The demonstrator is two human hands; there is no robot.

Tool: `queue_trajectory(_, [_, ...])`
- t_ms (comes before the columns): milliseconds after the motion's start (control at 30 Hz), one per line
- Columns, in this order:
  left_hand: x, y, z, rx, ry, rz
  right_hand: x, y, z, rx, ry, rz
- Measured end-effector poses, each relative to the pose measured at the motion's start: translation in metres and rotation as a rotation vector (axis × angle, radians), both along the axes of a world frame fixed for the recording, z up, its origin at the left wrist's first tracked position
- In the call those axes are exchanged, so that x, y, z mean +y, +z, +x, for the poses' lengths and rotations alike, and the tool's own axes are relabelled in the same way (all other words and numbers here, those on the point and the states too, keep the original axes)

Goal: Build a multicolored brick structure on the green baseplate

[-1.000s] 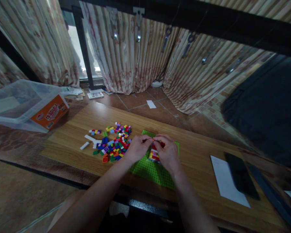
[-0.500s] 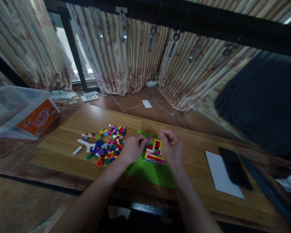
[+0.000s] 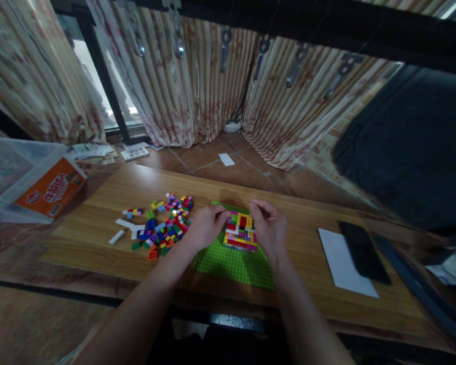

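Observation:
A block model of red, yellow, pink and white toy bricks (image 3: 240,234) stands on a green studded baseplate (image 3: 231,266). My left hand (image 3: 207,228) is closed, its fingertips meeting at the model's back left corner. On the other side, my right hand (image 3: 269,228) is curled in a pinch by the back right corner and covers part of that edge. What lies between the fingertips of either hand is hidden or too small to make out. Left of my left hand spreads a pile of loose toy bricks (image 3: 171,230) in many colours.
The wooden table (image 3: 110,203) bears a white sheet (image 3: 342,263) and a black phone-like slab (image 3: 365,253) on the right. A clear plastic box (image 3: 30,177) with an orange label stands at the left. Curtains (image 3: 213,91) hang behind, beyond the tiled floor.
The whole view has shifted slightly as my head moved. My left fingertips now sit closer against the model's back left corner. My right hand stays almost where it was beside the model.

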State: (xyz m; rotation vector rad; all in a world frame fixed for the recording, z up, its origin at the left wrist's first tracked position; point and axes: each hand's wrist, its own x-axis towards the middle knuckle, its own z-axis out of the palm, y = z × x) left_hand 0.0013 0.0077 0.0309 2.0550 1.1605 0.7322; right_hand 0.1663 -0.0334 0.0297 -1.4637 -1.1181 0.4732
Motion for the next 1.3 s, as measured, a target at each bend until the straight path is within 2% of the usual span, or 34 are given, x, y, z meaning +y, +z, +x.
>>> queue_trajectory(300, [-0.001, -0.005, 0.006, -0.067, 0.091, -0.004, 0.000, -0.003, 0.001, 0.016, 0.016, -0.010])
queue_trajectory(533, [0.003, -0.012, 0.007, -0.178, 0.097, -0.065, 0.000, -0.004, 0.003, 0.035, 0.012, -0.009])
queue_trajectory(733, [-0.002, -0.005, 0.007, -0.111, 0.118, -0.046, 0.002, -0.006, 0.009, 0.090, -0.017, -0.027])
queue_trajectory(867, [-0.005, -0.002, 0.007, -0.073, 0.137, -0.016, -0.002, -0.003, 0.024, 0.114, -0.014, -0.085])
queue_trajectory(1067, [-0.005, -0.001, 0.007, 0.031, 0.150, 0.051, -0.018, 0.002, 0.050, 0.026, 0.064, -0.231])
queue_trajectory(1200, [-0.006, 0.000, 0.008, 0.027, 0.162, 0.064, -0.022, 0.001, 0.049, -0.094, 0.086, -0.245])
queue_trajectory(1300, [-0.002, -0.003, 0.008, -0.026, 0.162, -0.002, -0.019, 0.000, 0.044, -0.123, 0.110, -0.224])
